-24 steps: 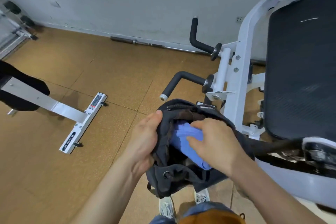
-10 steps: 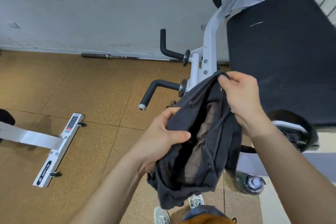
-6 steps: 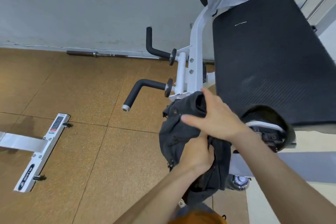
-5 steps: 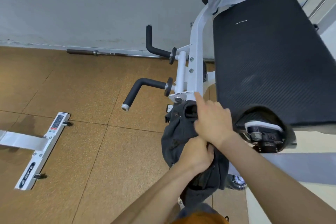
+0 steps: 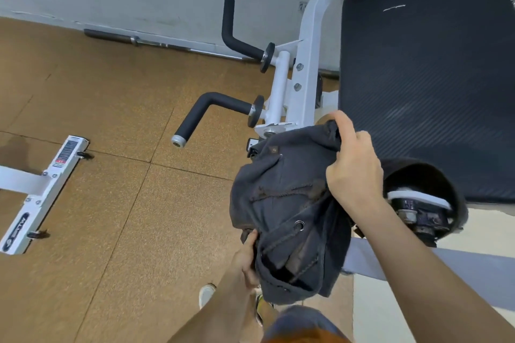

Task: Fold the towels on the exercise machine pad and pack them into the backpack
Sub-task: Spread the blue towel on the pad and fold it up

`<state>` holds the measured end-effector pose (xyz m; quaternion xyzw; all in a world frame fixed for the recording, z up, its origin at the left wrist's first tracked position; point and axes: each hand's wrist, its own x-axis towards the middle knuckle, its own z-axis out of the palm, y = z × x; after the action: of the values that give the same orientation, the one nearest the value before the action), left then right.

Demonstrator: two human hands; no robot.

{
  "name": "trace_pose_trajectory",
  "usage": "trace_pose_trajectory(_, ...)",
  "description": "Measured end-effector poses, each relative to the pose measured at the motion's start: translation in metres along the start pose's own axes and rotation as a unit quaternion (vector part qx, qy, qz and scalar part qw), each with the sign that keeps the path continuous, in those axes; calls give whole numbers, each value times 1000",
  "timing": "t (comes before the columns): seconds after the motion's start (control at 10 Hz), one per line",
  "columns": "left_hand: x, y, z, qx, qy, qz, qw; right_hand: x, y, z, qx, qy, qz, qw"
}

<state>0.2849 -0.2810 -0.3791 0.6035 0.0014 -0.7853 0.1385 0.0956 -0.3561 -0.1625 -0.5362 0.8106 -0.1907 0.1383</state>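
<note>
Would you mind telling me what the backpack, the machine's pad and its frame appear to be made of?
Backpack: probably dark grey canvas or denim, matte; it crumples softly and shows stitched seams and metal eyelets. Pad: likely black vinyl or rubbery upholstery, finely ribbed, slight sheen. Frame: seemingly steel, glossy white paint, with bolt heads.

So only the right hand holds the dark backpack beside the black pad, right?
No, both do: in the head view the right hand grips the top of the backpack, the left hand its lower edge, beside the black pad.

dark grey backpack point(image 5: 287, 203), black ribbed pad point(image 5: 429, 78)
</note>
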Motion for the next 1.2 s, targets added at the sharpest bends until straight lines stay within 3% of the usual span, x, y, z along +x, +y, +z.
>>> trace_pose_trajectory(0.1,-29,19,22,-31,21,56,998,3,-4,-4,-7,9,-14,1000)
trace_pose_trajectory(0.2,-35,38,17,-34,93,166,981,15,-12,-12,-28,-11,-17,999)
trace_pose_trajectory(0.3,-124,71,43,56,146,378,912,23,-18,-26,-24,-27,-31,999)
trace_pose_trajectory(0.4,-190,82,73,232,101,557,791,21,-13,-41,7,-1,-20,1000)
trace_pose_trajectory(0.5,-239,90,99,364,43,647,668,15,-9,-60,78,93,30,992)
trace_pose_trajectory(0.6,-270,115,109,432,43,746,506,10,-13,-80,191,226,23,955)
trace_pose_trajectory(0.7,-269,176,93,404,117,759,497,6,-17,-79,209,274,-27,938)
trace_pose_trajectory(0.8,-220,245,50,441,292,669,522,4,-12,-54,97,135,-28,986)
trace_pose_trajectory(0.9,-182,252,24,455,425,450,640,0,-2,-29,-57,-27,-51,997)
trace_pose_trajectory(1.0,-185,216,40,491,302,597,558,8,3,-26,-72,-83,-9,994)
trace_pose_trajectory(1.1,-204,159,68,605,7,519,604,22,-3,-26,-64,-118,-3,991)
trace_pose_trajectory(1.2,-175,120,65,754,59,426,497,35,-9,-30,-54,-123,-46,990)
